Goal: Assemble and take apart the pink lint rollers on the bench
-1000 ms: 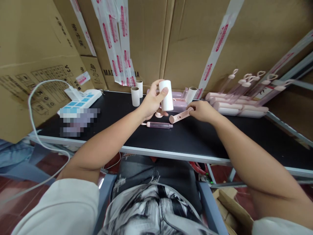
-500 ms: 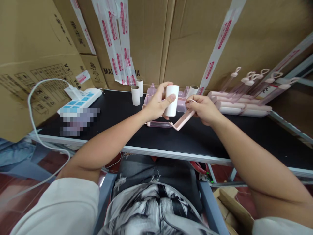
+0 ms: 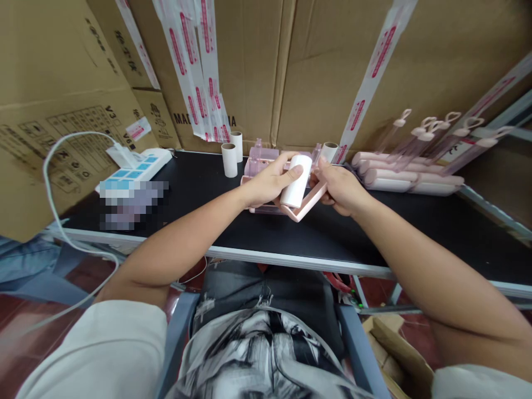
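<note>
My left hand [image 3: 274, 180] is closed around a white lint roller refill [image 3: 296, 182], thumb across its front. My right hand [image 3: 339, 187] grips the end of a pink lint roller frame [image 3: 310, 204], an angled piece whose corner points down towards me. The refill is tilted and lies against or just inside the frame's angle; which one I cannot tell. Behind my hands are see-through pink plastic parts [image 3: 264, 154], partly hidden. Two white rolls with cardboard cores [image 3: 230, 160] stand left of them, and another roll [image 3: 330, 151] stands just behind my right hand.
Several pink lint rollers [image 3: 393, 182] with clear handles are stacked at the right. A white power strip [image 3: 139, 172] with a cable lies at the left. Cardboard [image 3: 316, 66] walls the back of the black table [image 3: 332, 244]. An open carton [image 3: 394, 354] sits below right.
My left hand has moved the refill down and right and tilted it, bringing it to the pink frame. My right hand has shifted its grip on the frame's end.
</note>
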Tool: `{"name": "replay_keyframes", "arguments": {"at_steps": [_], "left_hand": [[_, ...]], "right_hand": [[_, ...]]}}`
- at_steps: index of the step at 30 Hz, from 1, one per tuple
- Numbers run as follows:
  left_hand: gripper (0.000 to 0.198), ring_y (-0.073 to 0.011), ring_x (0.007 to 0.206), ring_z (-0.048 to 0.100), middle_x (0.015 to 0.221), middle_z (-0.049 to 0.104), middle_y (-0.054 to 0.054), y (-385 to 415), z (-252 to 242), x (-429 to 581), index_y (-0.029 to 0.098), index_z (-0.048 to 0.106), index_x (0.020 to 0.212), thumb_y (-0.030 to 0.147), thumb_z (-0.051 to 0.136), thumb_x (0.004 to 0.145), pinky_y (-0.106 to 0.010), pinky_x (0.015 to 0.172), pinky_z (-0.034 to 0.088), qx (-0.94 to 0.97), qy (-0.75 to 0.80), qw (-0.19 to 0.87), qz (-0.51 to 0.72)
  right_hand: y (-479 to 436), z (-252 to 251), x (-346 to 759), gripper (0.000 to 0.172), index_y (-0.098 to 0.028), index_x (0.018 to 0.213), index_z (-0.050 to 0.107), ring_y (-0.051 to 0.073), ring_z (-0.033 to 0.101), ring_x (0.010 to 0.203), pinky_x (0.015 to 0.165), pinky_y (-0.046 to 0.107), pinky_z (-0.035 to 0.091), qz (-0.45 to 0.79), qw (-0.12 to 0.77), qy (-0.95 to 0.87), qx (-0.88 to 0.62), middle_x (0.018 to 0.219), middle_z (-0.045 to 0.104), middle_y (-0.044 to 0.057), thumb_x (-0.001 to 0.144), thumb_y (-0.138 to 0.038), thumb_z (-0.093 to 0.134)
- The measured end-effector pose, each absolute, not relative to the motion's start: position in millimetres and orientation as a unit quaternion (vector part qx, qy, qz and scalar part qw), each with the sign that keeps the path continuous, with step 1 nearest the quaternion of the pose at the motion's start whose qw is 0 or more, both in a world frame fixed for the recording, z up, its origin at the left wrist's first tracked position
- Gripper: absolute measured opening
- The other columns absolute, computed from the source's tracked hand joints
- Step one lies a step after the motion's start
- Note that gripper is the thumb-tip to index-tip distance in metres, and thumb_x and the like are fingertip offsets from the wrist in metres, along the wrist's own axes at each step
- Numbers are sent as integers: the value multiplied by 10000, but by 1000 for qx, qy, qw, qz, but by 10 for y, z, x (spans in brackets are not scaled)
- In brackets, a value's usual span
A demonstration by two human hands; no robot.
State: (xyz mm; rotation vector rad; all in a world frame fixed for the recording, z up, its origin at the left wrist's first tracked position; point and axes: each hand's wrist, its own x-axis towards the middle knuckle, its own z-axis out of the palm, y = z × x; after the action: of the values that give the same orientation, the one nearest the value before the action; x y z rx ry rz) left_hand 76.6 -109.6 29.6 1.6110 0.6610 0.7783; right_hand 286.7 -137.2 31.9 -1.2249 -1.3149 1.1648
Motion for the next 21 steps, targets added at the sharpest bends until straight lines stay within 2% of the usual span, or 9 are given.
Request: {"name": "replay_keyframes", "arguments": {"at_steps": [4, 9, 13, 19, 21], "left_hand": [[574, -165, 789, 675, 1171, 684, -87, -1119, 328, 748, 342, 411, 1565, 586, 612, 1086, -283, 637, 607, 696, 294, 580, 306], [581, -159, 738, 643, 1107, 667, -77, -1130, 379, 728, 322, 400, 1586, 588, 567, 1097, -265, 594, 546, 718, 311, 558, 274], [610, -191, 843, 673, 1166, 702, -114, -1092, 352, 721, 259, 429, 1580, 594, 565, 1089, -302, 696, 556, 764, 278, 512, 278], [657, -225, 973, 692, 1324, 697, -144, -955, 303, 659, 252, 414, 1639, 565, 547, 1077, -349, 810, 576, 847, 237, 401, 256], [680, -250, 1083, 706, 1409, 682, -153, -927, 318, 628, 254, 382, 1673, 550, 531, 1079, -384, 897, 596, 865, 228, 376, 241]], "right_hand": [[-1387, 303, 2847, 734, -232, 711, 518, 63, 337, 410, 343, 226, 168, 485, 486, -534, -493, 617, 511, -17, 749, -894, 834], [-1372, 284, 2872, 780, -231, 734, 559, 78, 361, 418, 357, 251, 160, 488, 484, -547, -478, 632, 516, -5, 660, -951, 851], [-1378, 270, 2876, 797, -234, 744, 582, 87, 372, 415, 357, 257, 170, 493, 477, -557, -468, 615, 486, -12, 637, -981, 841], [-1379, 255, 2885, 763, -230, 781, 599, 100, 427, 435, 353, 243, 303, 505, 457, -584, -441, 608, 526, -17, 702, -954, 829], [-1381, 266, 2899, 760, -225, 790, 615, 109, 468, 446, 365, 243, 353, 511, 453, -587, -435, 616, 553, -14, 708, -950, 828]]}}
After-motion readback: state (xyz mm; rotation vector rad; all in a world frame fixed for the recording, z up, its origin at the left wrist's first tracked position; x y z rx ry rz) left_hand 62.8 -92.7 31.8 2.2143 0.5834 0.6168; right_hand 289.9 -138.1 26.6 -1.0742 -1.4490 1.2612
